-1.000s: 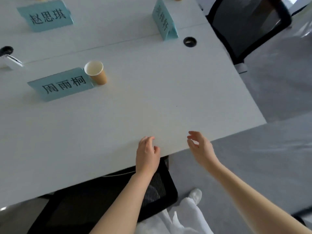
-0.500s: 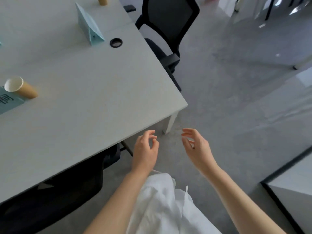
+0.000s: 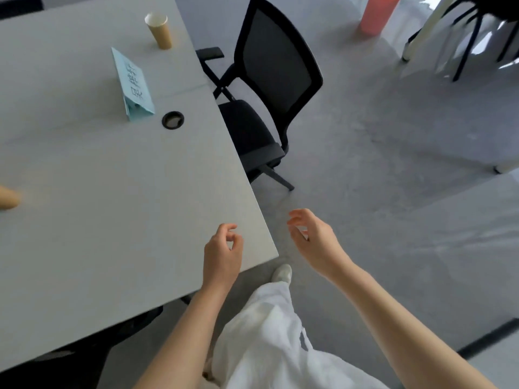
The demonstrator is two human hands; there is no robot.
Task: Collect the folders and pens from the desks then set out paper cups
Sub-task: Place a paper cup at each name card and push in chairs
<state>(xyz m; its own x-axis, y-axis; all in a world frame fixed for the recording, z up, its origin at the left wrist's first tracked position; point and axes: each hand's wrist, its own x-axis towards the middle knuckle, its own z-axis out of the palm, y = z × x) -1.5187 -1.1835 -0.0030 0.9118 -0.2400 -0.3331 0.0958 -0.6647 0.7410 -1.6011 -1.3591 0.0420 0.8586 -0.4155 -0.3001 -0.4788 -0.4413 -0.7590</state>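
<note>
I count two paper cups on the surface (image 3: 112, 192) from here: one paper cup (image 3: 159, 30) stands upright at the far end, just beyond a teal name card (image 3: 134, 85), and a second cup (image 3: 8, 197) shows only partly at the left edge of my view. No folder or pen shows anywhere on this stretch, so I judge the collecting done here and the cups at least partly set out. Whether other desks lack cups I cannot tell. My left hand (image 3: 222, 255) hovers over the near corner, fingers loosely curled, holding nothing. My right hand (image 3: 316, 241) hangs over the floor beside the corner, fingers relaxed, also empty. A black chair (image 3: 275, 68) sits at the far side edge.
</note>
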